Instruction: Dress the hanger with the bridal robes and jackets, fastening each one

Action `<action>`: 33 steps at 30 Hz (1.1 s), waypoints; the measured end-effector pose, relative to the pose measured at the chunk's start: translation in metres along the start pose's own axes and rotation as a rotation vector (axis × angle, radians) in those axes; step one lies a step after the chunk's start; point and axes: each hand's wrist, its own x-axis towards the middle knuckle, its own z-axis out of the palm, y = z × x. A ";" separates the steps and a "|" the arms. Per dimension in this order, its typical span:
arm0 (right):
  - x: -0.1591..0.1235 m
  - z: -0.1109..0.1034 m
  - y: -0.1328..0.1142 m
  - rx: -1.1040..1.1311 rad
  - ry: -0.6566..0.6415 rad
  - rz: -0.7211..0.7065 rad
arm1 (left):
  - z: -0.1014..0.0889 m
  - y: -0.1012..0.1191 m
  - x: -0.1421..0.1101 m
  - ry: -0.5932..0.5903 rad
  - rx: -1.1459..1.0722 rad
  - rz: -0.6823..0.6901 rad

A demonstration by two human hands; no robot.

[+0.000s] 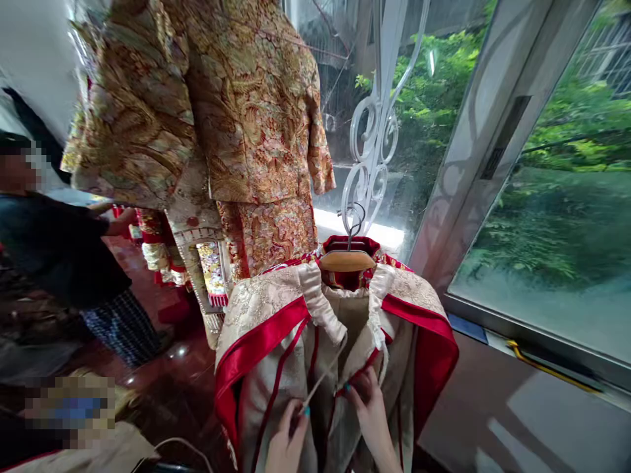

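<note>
A cream brocade cape (266, 289) with wide red satin bands hangs on a wooden hanger (348, 261), its gathered collar parted at the front. My left hand (286, 437) is closed in a pinch on a thin cream tie cord (321, 380), which runs taut up to the collar's left end. With its fingers closed, my right hand (372, 410) grips the red-trimmed front edge (371, 362) of the cape, just below the right collar end. A second loose cord hangs beside that hand. Both hands are in front of the cape's lower opening.
Gold-embroidered jackets (256, 125) hang behind and to the left. A white scrolled metal bar (362, 131) stands before the window (557, 243) at the right. At the far left a person (59, 243) in dark clothes reaches toward red and gold garments. Pale cloth (106, 450) lies bottom left.
</note>
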 end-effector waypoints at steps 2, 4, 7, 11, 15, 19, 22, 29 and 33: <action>-0.020 -0.011 0.007 0.034 0.006 0.008 | 0.015 0.012 -0.005 -0.062 0.016 0.075; -0.035 -0.020 0.010 0.080 -0.004 0.026 | 0.028 0.021 -0.009 -0.078 0.018 0.135; -0.042 -0.026 0.006 0.183 -0.039 0.069 | 0.041 0.028 -0.009 -0.014 -0.003 0.203; -0.038 -0.027 -0.003 0.140 -0.027 0.025 | 0.045 0.028 -0.006 -0.025 -0.050 0.191; -0.038 -0.024 -0.013 0.027 -0.034 -0.086 | 0.048 0.026 -0.004 -0.005 -0.205 0.072; -0.040 -0.021 -0.028 -0.024 -0.130 -0.104 | 0.052 0.024 -0.001 0.067 -0.279 0.017; -0.039 -0.022 -0.037 -0.017 -0.246 -0.052 | 0.051 0.027 0.000 0.148 -0.267 0.017; -0.037 -0.028 -0.038 0.038 -0.278 0.007 | 0.052 0.025 -0.006 0.022 -0.255 0.125; -0.040 -0.029 -0.035 0.004 -0.266 -0.036 | 0.057 0.019 -0.010 0.118 -0.251 0.029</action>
